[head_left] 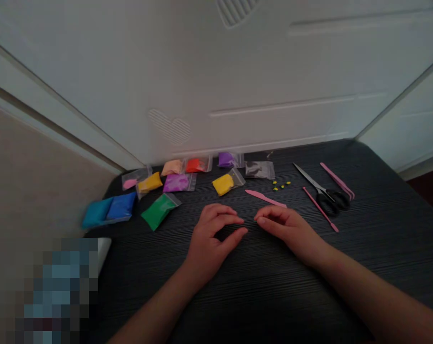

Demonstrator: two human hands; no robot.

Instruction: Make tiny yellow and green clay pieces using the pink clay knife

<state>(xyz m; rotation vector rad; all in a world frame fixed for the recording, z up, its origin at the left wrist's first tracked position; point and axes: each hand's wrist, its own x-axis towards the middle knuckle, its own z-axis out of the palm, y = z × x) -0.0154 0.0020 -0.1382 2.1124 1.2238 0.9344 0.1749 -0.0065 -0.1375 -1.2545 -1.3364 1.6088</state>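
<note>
Over the middle of the dark table, my left hand [211,239] is open, its thumb and fingers curved and apart with nothing visible between them. Facing it, my right hand [291,231] is closed, thumb and fingertips pinched together; whatever they may hold is hidden or too small to make out. Just beyond the fingers lies a pink plastic knife [265,198]. Several tiny yellow and dark pieces [282,186] sit behind it. To the right are a pink thin stick tool [320,209], black-handled scissors [322,190] and pink tweezers [336,180].
Along the back are small bags of coloured clay, among them a yellow bag [223,184], green bag [159,211], orange-red bag [198,165] and blue bag [121,208]. A white panel [255,119] rises behind the table [388,229]. A blurred-out object [59,286] is at lower left.
</note>
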